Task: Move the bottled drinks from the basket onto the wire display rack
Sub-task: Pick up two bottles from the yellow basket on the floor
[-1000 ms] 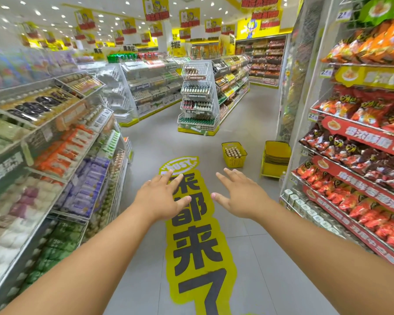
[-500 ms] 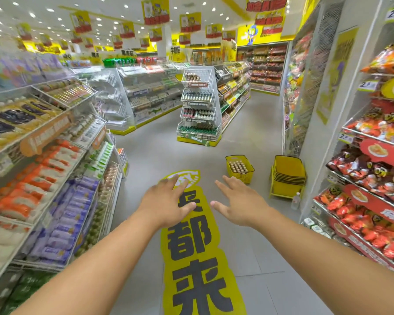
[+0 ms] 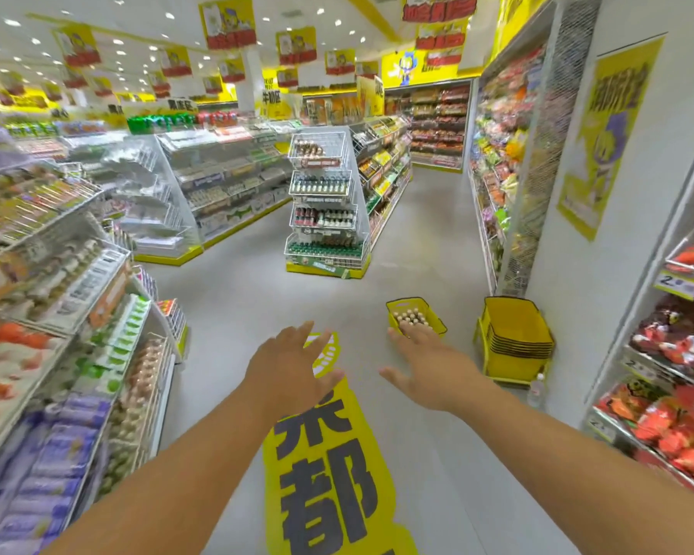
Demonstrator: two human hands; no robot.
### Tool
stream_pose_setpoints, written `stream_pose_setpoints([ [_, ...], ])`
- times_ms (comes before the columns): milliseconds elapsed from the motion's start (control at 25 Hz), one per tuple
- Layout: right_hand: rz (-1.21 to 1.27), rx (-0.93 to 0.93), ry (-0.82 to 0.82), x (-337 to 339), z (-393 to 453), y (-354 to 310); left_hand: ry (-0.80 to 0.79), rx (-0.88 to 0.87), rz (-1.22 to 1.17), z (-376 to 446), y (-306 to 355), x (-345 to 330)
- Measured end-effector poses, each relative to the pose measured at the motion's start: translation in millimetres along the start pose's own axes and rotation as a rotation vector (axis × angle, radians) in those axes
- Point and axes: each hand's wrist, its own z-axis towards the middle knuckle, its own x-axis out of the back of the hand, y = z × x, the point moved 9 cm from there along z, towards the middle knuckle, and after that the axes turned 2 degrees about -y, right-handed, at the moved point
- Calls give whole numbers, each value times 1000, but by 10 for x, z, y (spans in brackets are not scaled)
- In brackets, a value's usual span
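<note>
Both my hands, left point(image 3: 287, 364) and right point(image 3: 433, 366), hover with fingers spread and empty; the bottles point(image 3: 411, 317) in the basket point(image 3: 437, 325) at centre right look rigid and smooth, best gripped by the body.

This is a supermarket. Stocked shelves point(image 3: 77, 274) are lining the aisles, price tags point(image 3: 676, 284) are showing on shelf edges, and promotional banners point(image 3: 227, 22) are hanging overhead. Stacked shopping baskets point(image 3: 515, 338) are sitting on the floor point(image 3: 417, 242).
</note>
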Motion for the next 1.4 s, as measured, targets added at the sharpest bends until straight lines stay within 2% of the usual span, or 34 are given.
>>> stream_pose_setpoints([
  [360, 28, 63, 31, 203, 2550, 775, 49, 58, -46, 2499, -598, 0],
  [560, 17, 69, -21, 118, 3810, 1053, -8, 50, -31, 3664, -972, -315],
  [840, -13, 49, -5, -49, 5922, 1110, 5, 44, -28, 5582, -1989, -575],
  [1080, -1, 2, 34, 130, 7591, 1247, 21, 12, -8, 7197, -2850, -461],
  [1400, 9, -17, 30, 10, 9642, 1979, 14, -16, 13, 9275, -3229, -678],
])
